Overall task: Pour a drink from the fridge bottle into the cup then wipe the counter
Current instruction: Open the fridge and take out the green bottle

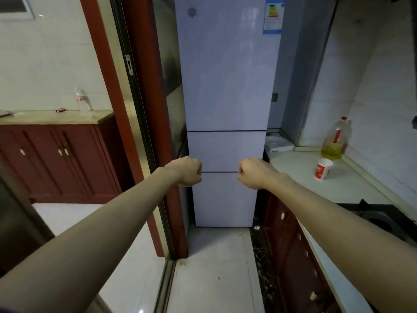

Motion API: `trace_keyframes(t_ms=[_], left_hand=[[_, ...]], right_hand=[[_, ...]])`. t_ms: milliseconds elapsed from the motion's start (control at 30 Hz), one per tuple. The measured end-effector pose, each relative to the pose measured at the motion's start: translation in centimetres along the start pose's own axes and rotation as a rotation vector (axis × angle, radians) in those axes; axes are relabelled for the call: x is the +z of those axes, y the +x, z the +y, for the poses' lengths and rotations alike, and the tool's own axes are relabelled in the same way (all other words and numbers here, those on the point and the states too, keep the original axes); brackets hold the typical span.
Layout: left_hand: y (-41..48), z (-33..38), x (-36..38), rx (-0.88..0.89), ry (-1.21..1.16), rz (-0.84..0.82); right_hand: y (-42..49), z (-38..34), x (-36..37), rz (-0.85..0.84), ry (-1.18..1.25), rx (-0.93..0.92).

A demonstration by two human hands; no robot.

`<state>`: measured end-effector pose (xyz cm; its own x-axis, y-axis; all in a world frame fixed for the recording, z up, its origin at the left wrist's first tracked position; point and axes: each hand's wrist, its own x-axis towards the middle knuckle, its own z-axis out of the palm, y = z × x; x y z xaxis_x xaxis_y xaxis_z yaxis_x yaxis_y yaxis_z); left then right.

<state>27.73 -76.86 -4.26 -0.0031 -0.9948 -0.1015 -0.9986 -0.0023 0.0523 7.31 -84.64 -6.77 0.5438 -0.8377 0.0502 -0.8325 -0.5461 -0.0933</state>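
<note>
A tall white fridge (228, 86) with three closed doors stands straight ahead. Both arms reach out in front of its lower doors. My left hand (187, 171) is curled into a fist and holds nothing. My right hand (252, 173) is also a fist with nothing in it. Neither hand touches the fridge. A red and white paper cup (323, 168) stands upright on the pale counter (352, 188) at the right. No fridge bottle is in sight.
A large oil bottle (336, 138) stands behind the cup by the tiled wall. A white appliance (278, 143) sits beside the fridge, a black stove (388, 220) nearer me. A red door frame (144, 132) and, beyond it, a sideboard (56, 159) with a clear bottle (83, 101) are left.
</note>
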Motion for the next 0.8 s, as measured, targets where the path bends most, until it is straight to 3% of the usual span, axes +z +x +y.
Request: trace_keyframes(t_ms=[800], left_hand=[[32.3,-10.7,-2.0,-0.163,0.010,-0.043]], right_hand=[[34.9,8.1,1.2,-0.066,-0.080,-0.167]])
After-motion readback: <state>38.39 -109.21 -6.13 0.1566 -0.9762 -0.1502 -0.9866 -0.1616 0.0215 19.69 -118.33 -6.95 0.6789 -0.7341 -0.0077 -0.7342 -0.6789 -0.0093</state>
